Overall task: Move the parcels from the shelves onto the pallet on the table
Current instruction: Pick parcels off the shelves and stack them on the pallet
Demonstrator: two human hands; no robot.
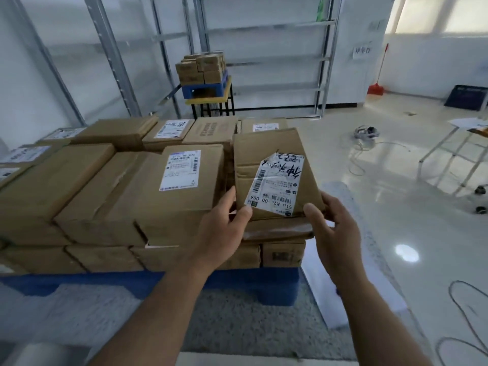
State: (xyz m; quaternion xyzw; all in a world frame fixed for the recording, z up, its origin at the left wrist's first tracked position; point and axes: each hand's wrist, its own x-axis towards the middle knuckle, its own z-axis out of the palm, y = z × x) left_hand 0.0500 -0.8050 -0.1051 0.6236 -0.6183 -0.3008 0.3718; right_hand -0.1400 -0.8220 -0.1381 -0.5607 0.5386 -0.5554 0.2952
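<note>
On the pallet [148,282], stack nearly full; our left hand [224,228] and right hand [334,233] grip one more parcel [274,175]; shelves [266,48] look bare.

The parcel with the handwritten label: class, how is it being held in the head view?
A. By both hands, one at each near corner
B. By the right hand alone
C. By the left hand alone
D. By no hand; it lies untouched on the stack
A: the left hand and right hand each grip a near corner of the parcel above the stacked boxes.
</note>
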